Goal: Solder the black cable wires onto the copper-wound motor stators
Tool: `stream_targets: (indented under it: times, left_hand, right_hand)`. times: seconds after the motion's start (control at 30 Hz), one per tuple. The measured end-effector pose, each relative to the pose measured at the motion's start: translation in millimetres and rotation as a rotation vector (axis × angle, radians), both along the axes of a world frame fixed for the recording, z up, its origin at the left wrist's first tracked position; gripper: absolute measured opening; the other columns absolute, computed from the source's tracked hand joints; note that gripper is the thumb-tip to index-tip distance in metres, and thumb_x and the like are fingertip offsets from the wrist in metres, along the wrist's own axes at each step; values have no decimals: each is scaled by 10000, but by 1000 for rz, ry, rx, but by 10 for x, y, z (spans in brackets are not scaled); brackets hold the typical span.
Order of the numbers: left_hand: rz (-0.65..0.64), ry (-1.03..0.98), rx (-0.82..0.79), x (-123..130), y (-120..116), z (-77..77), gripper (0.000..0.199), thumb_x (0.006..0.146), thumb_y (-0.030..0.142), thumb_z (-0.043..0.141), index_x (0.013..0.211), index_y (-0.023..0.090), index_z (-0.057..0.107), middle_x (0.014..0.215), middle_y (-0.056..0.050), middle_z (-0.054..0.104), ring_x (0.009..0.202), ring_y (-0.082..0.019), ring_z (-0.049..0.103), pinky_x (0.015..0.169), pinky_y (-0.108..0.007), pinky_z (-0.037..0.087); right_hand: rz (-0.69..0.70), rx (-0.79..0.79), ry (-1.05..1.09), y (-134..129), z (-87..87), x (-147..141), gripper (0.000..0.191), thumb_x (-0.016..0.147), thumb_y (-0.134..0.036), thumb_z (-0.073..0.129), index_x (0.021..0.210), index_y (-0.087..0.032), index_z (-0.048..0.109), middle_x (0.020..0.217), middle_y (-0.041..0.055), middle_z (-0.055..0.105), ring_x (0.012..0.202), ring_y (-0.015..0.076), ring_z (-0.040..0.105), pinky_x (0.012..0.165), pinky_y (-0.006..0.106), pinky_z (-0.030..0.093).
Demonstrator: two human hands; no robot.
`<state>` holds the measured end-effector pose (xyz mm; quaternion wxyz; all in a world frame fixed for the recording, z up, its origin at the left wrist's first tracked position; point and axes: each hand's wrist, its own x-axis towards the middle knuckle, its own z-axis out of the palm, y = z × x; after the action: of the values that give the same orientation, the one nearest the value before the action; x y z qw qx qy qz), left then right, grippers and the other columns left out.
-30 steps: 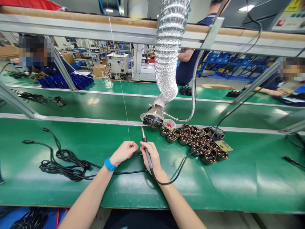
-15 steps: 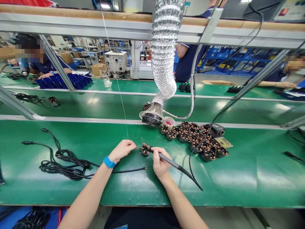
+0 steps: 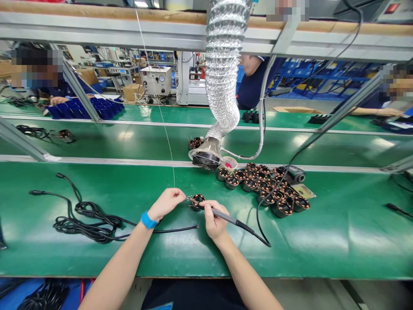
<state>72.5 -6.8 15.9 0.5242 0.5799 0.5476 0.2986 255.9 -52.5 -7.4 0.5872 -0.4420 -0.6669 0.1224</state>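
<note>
My left hand (image 3: 167,203), with a blue band on its wrist, pinches a thin solder wire (image 3: 166,140) that runs down from above. In my right hand (image 3: 215,224) is a grey soldering iron (image 3: 226,216), held like a pen. Its tip points left, close to my left fingertips; whether it touches the solder is too small to tell. Between the hands a motor stator (image 3: 198,206) with copper windings sits on the green bench, fine wire leads sticking out to its left. The iron's tip passes in front of the stator.
Several more stators (image 3: 263,185) cluster to the right, beside a tape roll (image 3: 229,163). A fume duct (image 3: 224,73) ends in a fan (image 3: 205,161) above the bench. Coiled black cables (image 3: 93,221) lie left. The iron's cord (image 3: 262,211) loops right. Co-workers sit beyond.
The soldering iron's tip has moved left and slightly down towards my left fingertips, and its cord has shifted. On the belt behind, the stators have slid a little to the left.
</note>
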Motion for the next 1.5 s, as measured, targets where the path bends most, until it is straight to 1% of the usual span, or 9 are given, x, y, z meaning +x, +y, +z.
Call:
stream_targets:
  times: [0.17,0.37,0.53,0.83,0.97,1.17,1.33,1.5]
  left_hand:
    - [-5,1,2,-8,4,-17,266,734,396,566,708,135,610,543,59,431,476,-74,309,479,-216,244]
    - [-7,18,-2,-6,2,-9,257,741,384,559,712,135,612,552,56,433,487,-77,315,478,-217,239]
    - [-7,21,1,-6,-7,-14,262,748,385,558,719,131,615,572,50,443,500,-79,326,479,-215,242]
    - [-21,28,19,-19,4,-31,268,760,395,557,690,141,602,554,56,425,499,-78,308,486,-216,241]
    - [-13,20,9,-11,2,-25,273,748,409,571,677,146,594,546,57,424,494,-79,309,487,-218,246]
    - [-9,22,7,-5,2,-30,253,749,382,554,698,140,606,572,48,446,499,-79,332,479,-213,247]
    - [-3,26,9,-7,6,-27,250,745,377,555,696,138,607,556,53,437,490,-77,324,478,-214,246]
    - [-8,18,10,-17,7,-44,265,746,396,560,696,140,608,551,52,433,489,-78,321,481,-216,249]
  right_hand:
    - [19,-30,46,-1,-38,2,230,914,-217,479,806,-195,681,697,17,705,641,166,679,646,291,525]
    - [-2,-67,81,2,-95,5,250,905,-259,480,798,-200,698,649,21,675,633,181,670,571,284,511]
    - [14,-102,107,4,-121,-2,257,908,-280,483,805,-200,705,635,21,661,615,176,659,552,274,506]
    - [-27,-153,231,-4,-172,16,289,923,-306,470,825,-183,712,644,41,656,599,179,652,526,273,493]
    - [-13,-157,234,0,-172,11,290,919,-315,476,815,-182,711,641,43,653,608,183,652,526,275,491]
    - [29,-174,198,16,-151,0,284,924,-319,478,805,-197,704,645,37,651,642,186,657,536,272,493]
    - [33,-187,227,8,-159,-1,306,936,-346,470,810,-191,703,607,27,622,589,174,629,513,264,475]
    - [5,-202,320,-6,-182,-5,309,947,-349,468,852,-160,693,548,-4,563,479,130,542,488,248,437]
